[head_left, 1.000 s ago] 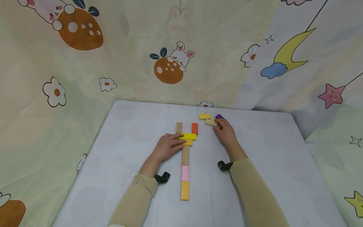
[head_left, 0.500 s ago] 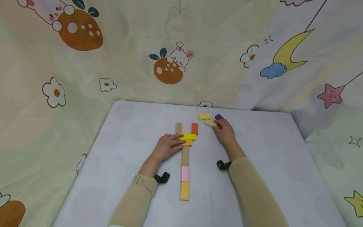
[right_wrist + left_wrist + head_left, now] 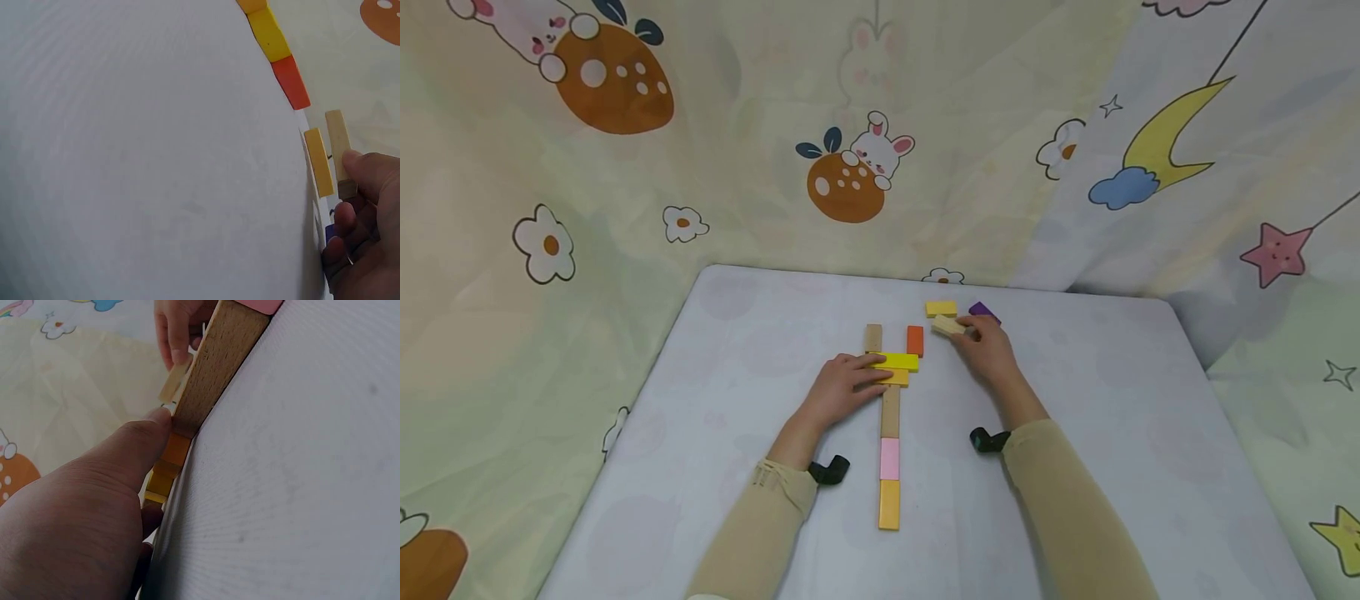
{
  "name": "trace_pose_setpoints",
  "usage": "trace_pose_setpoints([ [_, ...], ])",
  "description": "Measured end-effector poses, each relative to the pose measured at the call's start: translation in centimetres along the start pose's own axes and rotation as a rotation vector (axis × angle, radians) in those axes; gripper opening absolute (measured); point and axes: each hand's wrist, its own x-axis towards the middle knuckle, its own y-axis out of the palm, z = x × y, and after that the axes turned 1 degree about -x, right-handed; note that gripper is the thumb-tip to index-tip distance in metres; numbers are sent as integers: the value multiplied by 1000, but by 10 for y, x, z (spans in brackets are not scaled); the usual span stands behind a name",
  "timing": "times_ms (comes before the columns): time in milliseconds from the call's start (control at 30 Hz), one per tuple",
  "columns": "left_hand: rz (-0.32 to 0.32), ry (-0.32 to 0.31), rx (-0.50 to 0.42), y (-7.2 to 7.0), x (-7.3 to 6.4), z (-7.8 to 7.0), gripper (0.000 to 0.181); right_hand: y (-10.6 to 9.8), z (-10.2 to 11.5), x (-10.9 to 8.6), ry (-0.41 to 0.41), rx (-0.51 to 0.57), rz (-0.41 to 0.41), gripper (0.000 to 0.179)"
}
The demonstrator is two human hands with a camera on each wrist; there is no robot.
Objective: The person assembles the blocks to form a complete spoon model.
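Note:
My right hand (image 3: pixel 988 350) pinches a pale wooden block (image 3: pixel 948 325) by its right end. The right wrist view shows that block (image 3: pixel 338 137) lifted, with the thumb on its near end. My left hand (image 3: pixel 841 387) rests with extended fingers across the left ends of a bright yellow block (image 3: pixel 898 361) and an orange-yellow block (image 3: pixel 897 377). Its thumb (image 3: pixel 147 434) lies by the end of a brown wooden block (image 3: pixel 215 365). That brown block (image 3: pixel 891 412), a pink block (image 3: pixel 890 458) and another orange-yellow block (image 3: pixel 889 504) form a line toward the person.
A small brown block (image 3: pixel 873 337) and a red-orange block (image 3: pixel 915 341) stand beyond the bright yellow one. Another yellow block (image 3: pixel 941 309) and a purple block (image 3: pixel 983 312) lie near the far edge of the white table (image 3: pixel 760 333). A patterned cloth (image 3: pixel 737 125) hangs behind.
My right hand has moved slightly left with the pale wooden block, uncovering more of the purple block. My left hand has stayed in place.

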Motion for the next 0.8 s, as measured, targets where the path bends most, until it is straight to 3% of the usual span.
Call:
trace_pose_setpoints([
  [133,5,-5,2,0,0,0,34,5,15,-2,14,14,57,40],
  [400,5,8,17,-2,0,1,34,21,41,-2,-120,-63,133,35],
  [800,2,10,21,2,1,4,35,40,59,1,-211,-134,220,32],
])
